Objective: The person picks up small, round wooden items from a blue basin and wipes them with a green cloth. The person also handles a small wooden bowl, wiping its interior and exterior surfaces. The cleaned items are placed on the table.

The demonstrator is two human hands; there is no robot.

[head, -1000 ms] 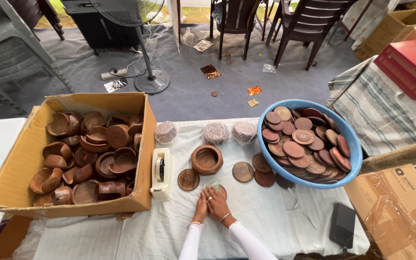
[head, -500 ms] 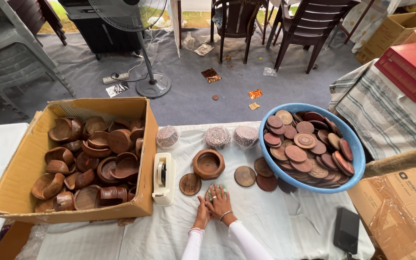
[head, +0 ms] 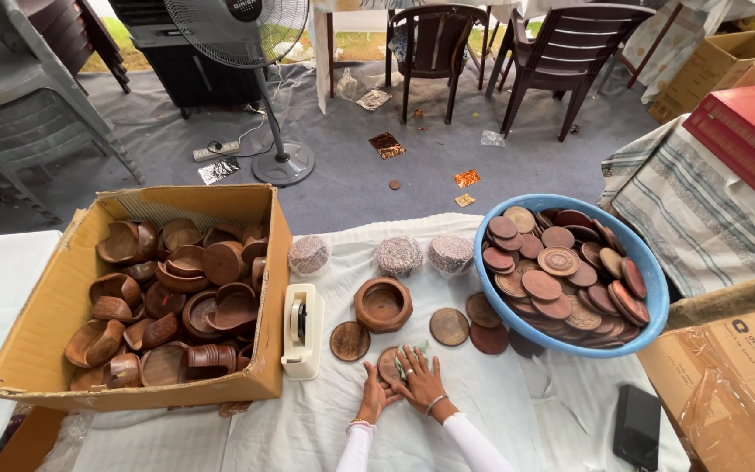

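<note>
Head view: our left hand (head: 371,395) and right hand (head: 421,380) lie flat, fingers spread, gripping nothing, on a round wooden lid (head: 390,365). Smooth turned wooden bowl (head: 383,303) sits just beyond on wrinkled white cloth (head: 517,411).

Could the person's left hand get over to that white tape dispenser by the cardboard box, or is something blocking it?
Probably yes. The left hand rests on the white cloth beside a wooden disc, and the tape dispenser stands just to its left. Only bare cloth lies between them, and the cardboard box is beyond the dispenser.

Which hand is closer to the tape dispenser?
Left. The left hand lies just right of the tape dispenser; the right hand is farther right, on a wooden disc.
</note>
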